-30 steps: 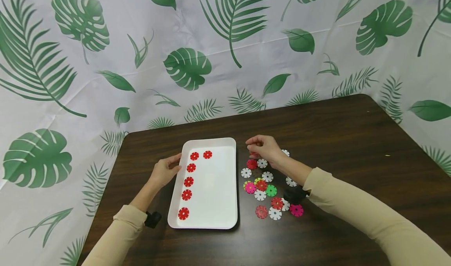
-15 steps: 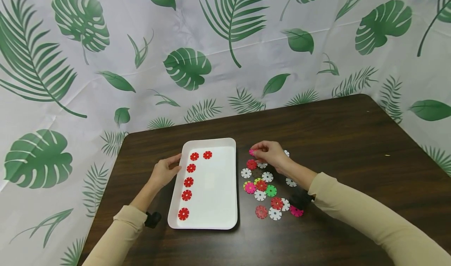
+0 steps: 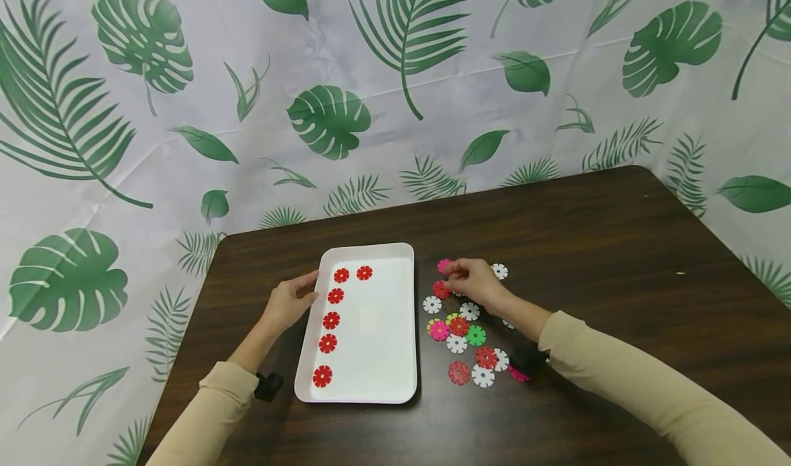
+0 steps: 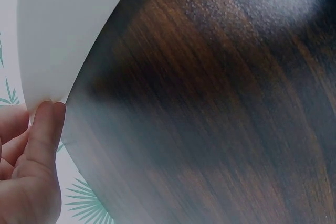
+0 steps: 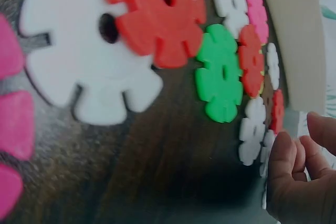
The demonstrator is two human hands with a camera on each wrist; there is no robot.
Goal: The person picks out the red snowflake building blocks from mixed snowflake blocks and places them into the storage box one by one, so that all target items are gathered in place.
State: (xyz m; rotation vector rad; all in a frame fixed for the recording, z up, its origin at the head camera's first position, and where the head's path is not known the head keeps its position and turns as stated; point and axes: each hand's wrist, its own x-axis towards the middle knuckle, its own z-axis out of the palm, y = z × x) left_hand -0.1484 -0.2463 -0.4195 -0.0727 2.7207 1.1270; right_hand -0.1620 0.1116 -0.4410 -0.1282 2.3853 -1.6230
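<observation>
My left hand holds the left rim of a white tray; in the left wrist view its fingertips sit right at the tray's edge. Inside the tray, several red notched discs form a column down the left side, with one more beside the top. My right hand hovers over the far end of a loose pile of discs, its fingers loosely bent and holding nothing. By its fingertips are a red disc and a pink disc. The hand partly hides a white disc.
Right of the tray lie mixed discs: a green disc, a white disc, a dull red disc and others, some overlapping. The dark wooden table meets a leaf-patterned cloth behind.
My right hand has moved slightly right and toward me, from above the pink disc to beside the red one. The pink disc now shows more fully. My left hand stays at the tray.
</observation>
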